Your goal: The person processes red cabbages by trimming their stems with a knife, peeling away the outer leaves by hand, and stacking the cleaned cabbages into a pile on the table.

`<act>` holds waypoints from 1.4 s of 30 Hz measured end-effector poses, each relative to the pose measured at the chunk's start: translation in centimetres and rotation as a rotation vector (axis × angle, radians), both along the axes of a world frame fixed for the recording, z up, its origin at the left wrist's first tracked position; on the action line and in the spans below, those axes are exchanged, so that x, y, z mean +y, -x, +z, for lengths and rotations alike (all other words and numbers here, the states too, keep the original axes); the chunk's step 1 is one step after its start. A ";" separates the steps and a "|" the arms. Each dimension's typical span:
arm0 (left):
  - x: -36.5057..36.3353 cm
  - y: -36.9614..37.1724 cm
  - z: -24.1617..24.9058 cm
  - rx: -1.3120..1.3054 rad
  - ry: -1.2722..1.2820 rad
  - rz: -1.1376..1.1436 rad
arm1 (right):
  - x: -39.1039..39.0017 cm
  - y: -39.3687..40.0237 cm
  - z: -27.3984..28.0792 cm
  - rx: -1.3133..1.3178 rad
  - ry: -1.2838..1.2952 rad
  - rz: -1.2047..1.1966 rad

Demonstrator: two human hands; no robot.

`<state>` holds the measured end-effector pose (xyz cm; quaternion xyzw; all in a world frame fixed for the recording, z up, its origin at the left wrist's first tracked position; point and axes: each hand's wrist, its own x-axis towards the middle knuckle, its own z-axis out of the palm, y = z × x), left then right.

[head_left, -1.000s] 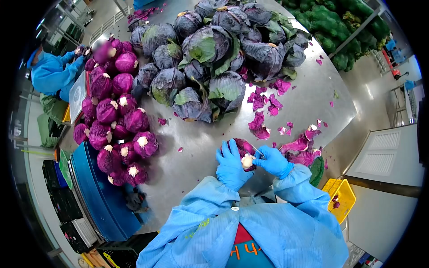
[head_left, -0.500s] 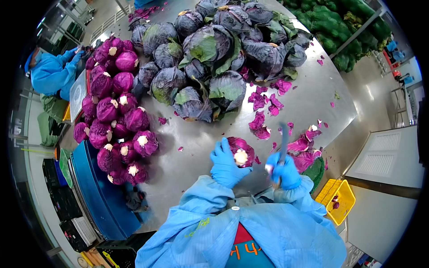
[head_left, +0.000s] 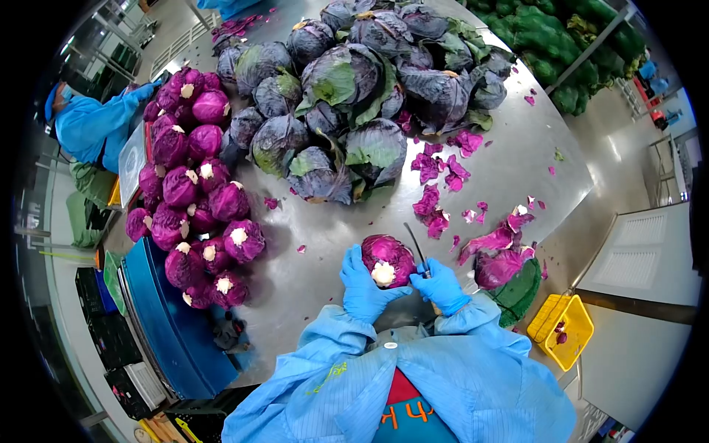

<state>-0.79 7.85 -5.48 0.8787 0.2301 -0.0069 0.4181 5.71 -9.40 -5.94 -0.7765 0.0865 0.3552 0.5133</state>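
A peeled red cabbage (head_left: 389,258) rests on the steel table near me, its pale cut stem end facing me. My left hand (head_left: 363,290), in a blue glove, cups its left and lower side. Just right of the cabbage, my right hand (head_left: 441,285), also gloved, grips a knife (head_left: 416,242) whose blade points up and slightly left. The blade is close beside the cabbage; whether it touches cannot be made out. Torn purple leaves (head_left: 498,266) lie to the right of my right hand.
Unpeeled cabbages (head_left: 343,81) are heaped at the back of the steel table (head_left: 325,229). Peeled ones (head_left: 181,186) pile up at left, beside a blue bin (head_left: 170,317). A yellow basket (head_left: 565,332) stands at lower right. A co-worker (head_left: 96,122) in blue reaches in at far left.
My right hand and the knife have come left, close to the cabbage. The cabbage and my left hand have shifted slightly left. The co-worker's arm now stretches further out.
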 end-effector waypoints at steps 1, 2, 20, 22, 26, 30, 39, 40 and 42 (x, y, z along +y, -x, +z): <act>-0.1 0.0 0.0 -0.002 -0.011 -0.002 | -0.1 0.2 -0.5 0.013 0.017 0.007; -0.1 -0.1 0.0 -0.003 -0.021 -0.002 | -0.2 0.3 -1.4 -0.075 0.081 0.032; 6.8 -1.4 -1.6 -0.279 0.198 -0.640 | -3.0 -15.4 0.1 -1.144 0.305 -0.262; 6.3 -1.2 -1.8 -0.269 0.244 -0.551 | -3.5 -15.9 0.5 -1.220 0.150 -0.353; 1.6 0.3 -1.9 -0.131 0.416 -0.077 | -8.1 -15.5 5.5 -0.877 -0.609 -0.702; -0.9 -0.8 -1.4 -0.014 0.293 0.090 | -16.0 -13.5 9.9 -0.771 -0.732 -0.596; 5.6 -1.7 1.4 0.049 0.230 -0.309 | -36.3 -5.9 8.5 -0.708 1.225 -0.333; 6.4 -1.9 1.6 0.055 0.193 -0.391 | -34.0 -5.9 7.5 -0.755 1.234 -0.322; 6.8 -1.3 0.8 -0.071 0.048 -0.411 | -24.7 -6.3 6.1 -0.914 0.693 -0.407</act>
